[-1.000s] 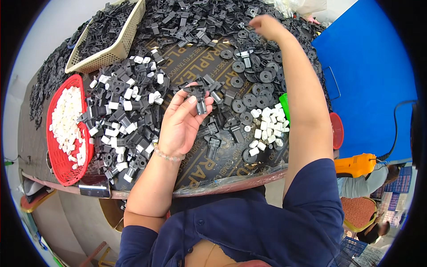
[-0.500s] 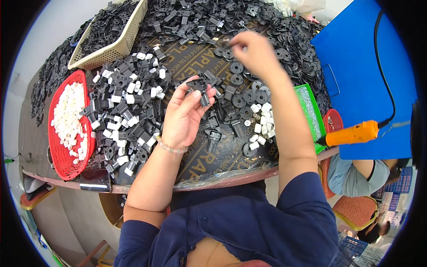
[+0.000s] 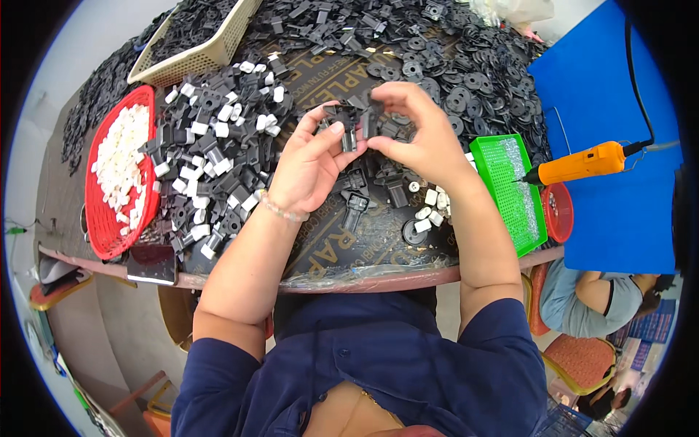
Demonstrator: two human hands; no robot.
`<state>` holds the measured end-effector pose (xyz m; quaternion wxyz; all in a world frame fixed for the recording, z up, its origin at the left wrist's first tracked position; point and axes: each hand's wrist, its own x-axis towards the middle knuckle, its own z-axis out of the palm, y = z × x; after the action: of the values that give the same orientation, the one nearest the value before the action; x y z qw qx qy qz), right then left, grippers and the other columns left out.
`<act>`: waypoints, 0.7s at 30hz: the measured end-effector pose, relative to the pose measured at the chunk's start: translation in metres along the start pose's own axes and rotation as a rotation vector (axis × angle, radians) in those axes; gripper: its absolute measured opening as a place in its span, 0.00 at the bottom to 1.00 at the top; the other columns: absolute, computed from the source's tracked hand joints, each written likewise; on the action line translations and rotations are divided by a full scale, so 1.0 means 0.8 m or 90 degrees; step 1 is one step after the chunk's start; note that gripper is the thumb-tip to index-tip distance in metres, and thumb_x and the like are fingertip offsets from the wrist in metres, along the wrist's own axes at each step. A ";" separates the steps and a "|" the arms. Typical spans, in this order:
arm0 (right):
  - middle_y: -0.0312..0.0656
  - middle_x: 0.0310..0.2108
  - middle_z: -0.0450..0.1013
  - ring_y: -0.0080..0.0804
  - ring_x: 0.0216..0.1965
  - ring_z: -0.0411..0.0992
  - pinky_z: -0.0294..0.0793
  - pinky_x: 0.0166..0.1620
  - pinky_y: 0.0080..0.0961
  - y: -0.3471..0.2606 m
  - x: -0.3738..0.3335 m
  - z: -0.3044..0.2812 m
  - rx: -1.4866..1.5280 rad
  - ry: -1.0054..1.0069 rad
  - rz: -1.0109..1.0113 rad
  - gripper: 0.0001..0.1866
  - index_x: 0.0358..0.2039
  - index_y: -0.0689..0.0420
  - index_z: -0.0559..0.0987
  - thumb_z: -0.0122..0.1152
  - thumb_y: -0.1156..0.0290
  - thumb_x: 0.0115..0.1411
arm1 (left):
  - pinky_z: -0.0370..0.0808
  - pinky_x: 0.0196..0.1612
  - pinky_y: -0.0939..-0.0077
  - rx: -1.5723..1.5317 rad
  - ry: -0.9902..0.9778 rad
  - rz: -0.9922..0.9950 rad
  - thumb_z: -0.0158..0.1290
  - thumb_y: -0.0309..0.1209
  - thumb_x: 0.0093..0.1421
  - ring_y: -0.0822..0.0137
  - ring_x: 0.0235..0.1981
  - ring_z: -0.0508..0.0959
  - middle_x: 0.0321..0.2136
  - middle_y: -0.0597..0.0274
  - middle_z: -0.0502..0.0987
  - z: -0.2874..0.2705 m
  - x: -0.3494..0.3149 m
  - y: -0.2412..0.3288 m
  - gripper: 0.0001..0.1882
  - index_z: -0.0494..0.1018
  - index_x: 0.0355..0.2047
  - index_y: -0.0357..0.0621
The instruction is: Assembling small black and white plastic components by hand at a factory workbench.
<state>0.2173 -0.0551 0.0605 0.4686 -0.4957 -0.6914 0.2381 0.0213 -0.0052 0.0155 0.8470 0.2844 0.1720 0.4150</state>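
Observation:
My left hand (image 3: 312, 162) is closed around a black plastic housing (image 3: 349, 137) with a block-like stem, held above the middle of the table. My right hand (image 3: 426, 142) has come up against it from the right, thumb and fingers curved around a dark plastic piece (image 3: 370, 122) that meets the housing. Fingers and the dark surroundings partly hide where the two pieces touch. Below the hands lie loose black housings (image 3: 356, 207), white plastic caps (image 3: 431, 211) and a black disc (image 3: 415, 231).
Left stand a red basket of white pieces (image 3: 93, 191), a heap of capped black parts (image 3: 211, 149) and a beige crate (image 3: 215, 62). Black discs (image 3: 459, 100) pile up behind. Right are a green screw tray (image 3: 502, 197), an orange electric screwdriver (image 3: 582, 163), a red bowl (image 3: 561, 218) and a blue panel (image 3: 604, 87).
My right hand has come back from the discs at the far side to the housing in my left hand. My left hand keeps its hold. The whole view has shifted slightly.

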 end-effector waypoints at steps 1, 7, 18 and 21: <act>0.43 0.57 0.68 0.33 0.57 0.69 0.68 0.60 0.32 -0.006 -0.001 0.000 -0.015 0.009 0.004 0.32 0.55 0.60 0.74 0.72 0.76 0.48 | 0.79 0.53 0.62 -0.014 0.018 0.009 0.51 0.24 0.66 0.62 0.49 0.78 0.47 0.55 0.76 0.001 -0.001 0.000 0.16 0.66 0.53 0.41; 0.44 0.54 0.71 0.38 0.56 0.70 0.68 0.60 0.33 -0.010 -0.004 0.015 -0.095 -0.010 -0.087 0.34 0.56 0.56 0.77 0.75 0.74 0.44 | 0.81 0.50 0.63 -0.015 -0.031 -0.002 0.54 0.27 0.65 0.57 0.49 0.80 0.47 0.54 0.77 -0.002 -0.003 -0.002 0.16 0.67 0.52 0.42; 0.45 0.52 0.71 0.38 0.53 0.72 0.72 0.55 0.31 -0.008 -0.004 0.018 -0.224 0.023 -0.155 0.29 0.52 0.60 0.77 0.73 0.75 0.46 | 0.77 0.53 0.74 0.220 -0.079 0.036 0.52 0.22 0.66 0.66 0.48 0.79 0.49 0.54 0.77 0.001 -0.003 0.001 0.22 0.65 0.60 0.33; 0.43 0.48 0.73 0.31 0.49 0.73 0.72 0.51 0.27 -0.002 -0.003 0.012 -0.078 0.038 -0.067 0.21 0.49 0.63 0.78 0.69 0.73 0.54 | 0.77 0.50 0.77 0.417 -0.030 0.056 0.51 0.20 0.66 0.68 0.44 0.80 0.47 0.56 0.78 -0.008 -0.002 -0.001 0.19 0.68 0.57 0.31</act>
<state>0.2083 -0.0566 0.0561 0.4698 -0.4932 -0.7154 0.1553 0.0174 -0.0049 0.0099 0.6954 0.5586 0.2642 0.3667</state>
